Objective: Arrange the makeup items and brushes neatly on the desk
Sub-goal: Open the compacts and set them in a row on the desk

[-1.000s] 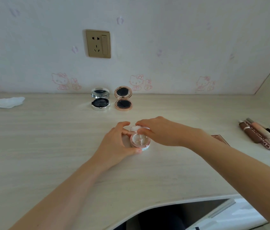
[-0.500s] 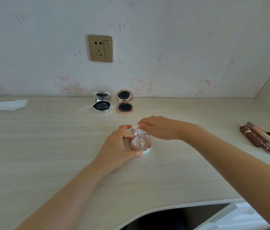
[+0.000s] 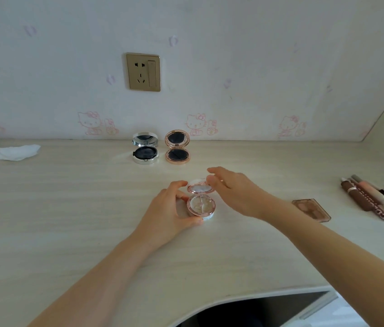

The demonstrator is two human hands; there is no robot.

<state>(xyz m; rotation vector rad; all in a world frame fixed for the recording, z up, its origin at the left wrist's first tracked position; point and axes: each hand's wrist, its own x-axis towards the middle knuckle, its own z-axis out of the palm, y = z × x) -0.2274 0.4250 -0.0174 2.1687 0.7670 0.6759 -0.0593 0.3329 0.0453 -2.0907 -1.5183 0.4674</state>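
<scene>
- Pink compact (image 3: 200,205): rests lid-up at mid-desk (image 3: 68,220), in front of the silver compact (image 3: 145,151) and the rose-gold compact (image 3: 177,150) (both also lid-up, by the wall).
- Left hand (image 3: 171,212): thumb and fingers curl round the pink compact's base.
- Right hand (image 3: 232,192): fingers relaxed beside the raised lid; contact cannot be told.
</scene>
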